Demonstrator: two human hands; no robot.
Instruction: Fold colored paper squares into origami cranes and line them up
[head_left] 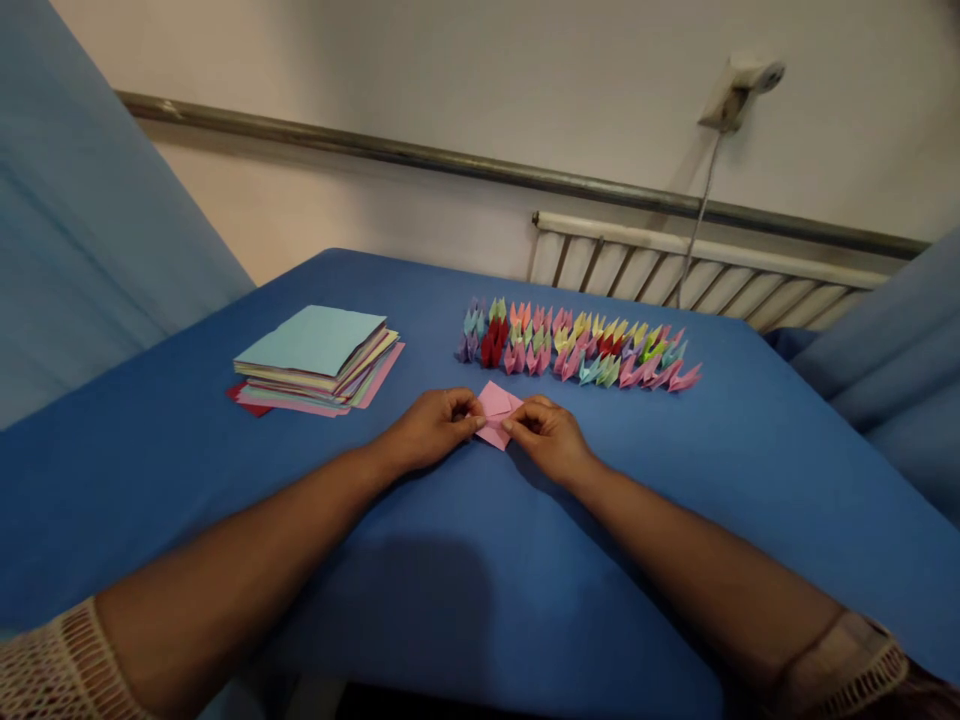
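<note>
A small folded pink paper (495, 411) lies on the blue table (450, 560), pinched from both sides. My left hand (435, 428) grips its left edge with curled fingers. My right hand (550, 436) pinches its right edge, thumb and fingers pressed together. Just beyond the hands, several folded paper cranes (574, 346) in many colours stand in rows.
A stack of coloured paper sheets (319, 360) with a light blue sheet on top lies at the left of the table. A white radiator (697, 270) and a metal rail (480, 167) run along the wall behind. Blue cloth hangs at both sides.
</note>
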